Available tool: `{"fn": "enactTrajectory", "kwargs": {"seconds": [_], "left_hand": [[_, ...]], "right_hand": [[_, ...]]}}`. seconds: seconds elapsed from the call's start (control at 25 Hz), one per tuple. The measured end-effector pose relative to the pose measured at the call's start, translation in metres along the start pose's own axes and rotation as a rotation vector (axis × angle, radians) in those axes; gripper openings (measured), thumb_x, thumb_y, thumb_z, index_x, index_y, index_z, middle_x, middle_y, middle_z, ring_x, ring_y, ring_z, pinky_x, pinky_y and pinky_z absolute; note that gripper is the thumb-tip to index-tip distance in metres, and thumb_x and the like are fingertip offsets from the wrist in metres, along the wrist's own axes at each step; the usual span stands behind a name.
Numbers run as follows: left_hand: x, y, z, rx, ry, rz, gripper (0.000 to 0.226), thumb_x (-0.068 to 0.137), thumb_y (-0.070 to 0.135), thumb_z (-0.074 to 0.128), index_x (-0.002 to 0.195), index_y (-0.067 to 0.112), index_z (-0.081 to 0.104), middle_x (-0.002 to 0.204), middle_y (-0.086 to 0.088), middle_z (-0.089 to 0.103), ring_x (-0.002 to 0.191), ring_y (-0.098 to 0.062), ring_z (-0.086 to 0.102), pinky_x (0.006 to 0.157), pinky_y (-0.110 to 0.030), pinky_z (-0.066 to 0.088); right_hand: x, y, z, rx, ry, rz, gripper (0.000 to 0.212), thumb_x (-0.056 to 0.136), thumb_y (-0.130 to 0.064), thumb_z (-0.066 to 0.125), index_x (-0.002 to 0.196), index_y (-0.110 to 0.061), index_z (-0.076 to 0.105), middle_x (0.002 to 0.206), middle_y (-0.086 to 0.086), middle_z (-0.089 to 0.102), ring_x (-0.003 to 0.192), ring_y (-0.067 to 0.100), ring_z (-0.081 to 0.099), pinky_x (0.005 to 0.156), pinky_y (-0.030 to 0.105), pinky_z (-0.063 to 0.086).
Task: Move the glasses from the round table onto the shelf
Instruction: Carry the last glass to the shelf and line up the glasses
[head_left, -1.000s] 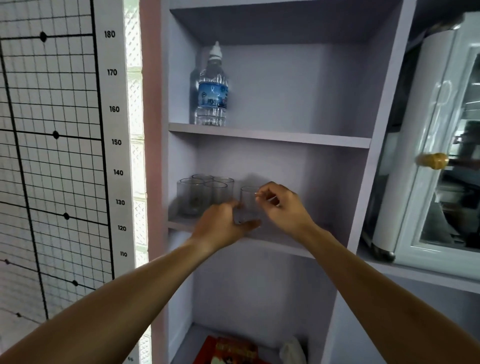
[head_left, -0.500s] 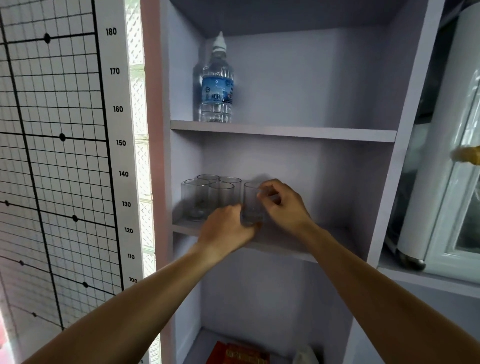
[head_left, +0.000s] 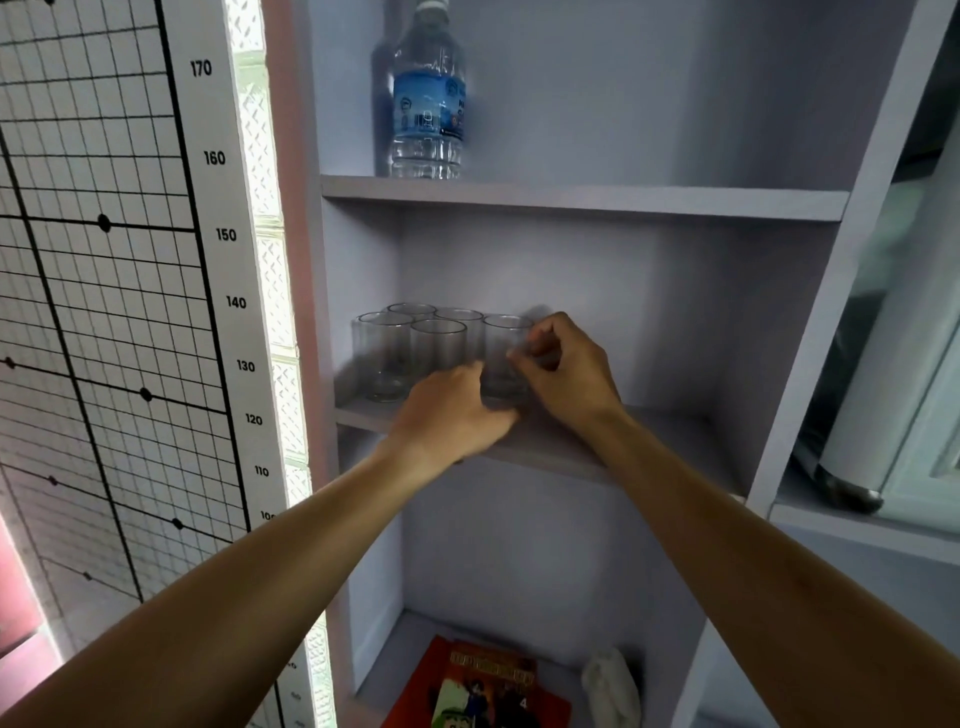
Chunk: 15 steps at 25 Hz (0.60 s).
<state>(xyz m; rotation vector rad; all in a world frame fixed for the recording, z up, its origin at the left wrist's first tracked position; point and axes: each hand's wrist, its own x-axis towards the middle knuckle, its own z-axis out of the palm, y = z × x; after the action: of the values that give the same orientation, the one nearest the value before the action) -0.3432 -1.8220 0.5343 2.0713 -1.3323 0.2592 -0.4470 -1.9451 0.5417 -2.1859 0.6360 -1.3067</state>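
The middle shelf (head_left: 597, 452) lay bare right of the hands, out to its side wall. Both hands clasped one glass (head_left: 506, 358) standing near the front edge: left hand (head_left: 452, 415) at its base, right hand (head_left: 563, 371) pinching its rim. Four glasses (head_left: 410, 348) crowded just left, upright.

Glasses (head_left: 436, 348) clear, smooth glass; shelf (head_left: 597, 447) matt lilac laminate; bottle (head_left: 428, 104) glossy clear plastic.
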Motion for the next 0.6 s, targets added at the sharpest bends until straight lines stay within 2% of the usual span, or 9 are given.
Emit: {"fn": "enactTrajectory", "kwargs": {"seconds": [0.12,0.24,0.32,0.4,0.48,0.6], "left_hand": [[-0.005,0.001,-0.002,-0.048,0.025,-0.002,0.037,0.076,0.059,0.062,0.090,0.024,0.061,0.070,0.002,0.069,0.051,-0.015,0.067,0.053,-0.030,0.058],[-0.011,-0.005,-0.009,-0.177,0.014,-0.035,0.028,0.077,0.053,0.066,0.093,0.031,0.068,0.060,0.002,0.071,0.042,-0.009,0.064,0.052,-0.026,0.056],[-0.012,-0.013,-0.015,-0.236,0.009,-0.050,0.027,0.076,0.053,0.070,0.085,0.028,0.071,0.061,0.002,0.072,0.047,-0.008,0.067,0.058,-0.030,0.060],[-0.012,-0.025,-0.025,-0.245,0.008,-0.062,0.032,0.075,0.054,0.070,0.073,0.022,0.071,0.061,0.001,0.072,0.051,-0.008,0.069,0.064,-0.035,0.062],[-0.009,-0.039,-0.036,-0.185,0.000,-0.049,0.038,0.076,0.056,0.068,0.067,0.019,0.069,0.057,0.002,0.071,0.051,-0.006,0.068,0.067,-0.034,0.061],[-0.007,-0.052,-0.044,-0.127,0.053,-0.002,0.042,0.077,0.055,0.069,0.065,0.016,0.067,0.056,0.002,0.068,0.057,-0.011,0.066,0.060,-0.029,0.054]], "right_hand": [[0.002,0.003,0.001,-0.029,-0.001,-0.038,0.020,0.086,-0.029,0.073,0.095,-0.017,0.060,0.093,0.000,0.065,0.082,0.016,0.063,0.075,0.030,0.055],[0.000,0.002,0.004,-0.071,0.036,-0.122,0.016,0.089,-0.031,0.068,0.091,-0.019,0.059,0.090,-0.002,0.062,0.077,0.012,0.059,0.072,0.034,0.054],[-0.003,-0.003,0.002,-0.065,0.033,-0.184,0.011,0.091,-0.029,0.065,0.090,-0.019,0.060,0.086,-0.002,0.060,0.074,0.014,0.058,0.069,0.037,0.054],[-0.009,-0.012,0.006,-0.052,0.015,-0.291,0.009,0.092,-0.025,0.064,0.097,-0.017,0.062,0.086,0.001,0.063,0.072,0.018,0.059,0.067,0.040,0.053],[-0.016,-0.027,0.017,-0.076,0.019,-0.383,0.019,0.093,-0.025,0.061,0.110,-0.016,0.063,0.094,0.003,0.064,0.072,0.020,0.060,0.068,0.040,0.054],[-0.021,-0.048,0.034,-0.178,-0.065,-0.349,0.032,0.098,-0.032,0.054,0.127,-0.020,0.058,0.110,0.005,0.061,0.082,0.023,0.064,0.073,0.041,0.055]]}}
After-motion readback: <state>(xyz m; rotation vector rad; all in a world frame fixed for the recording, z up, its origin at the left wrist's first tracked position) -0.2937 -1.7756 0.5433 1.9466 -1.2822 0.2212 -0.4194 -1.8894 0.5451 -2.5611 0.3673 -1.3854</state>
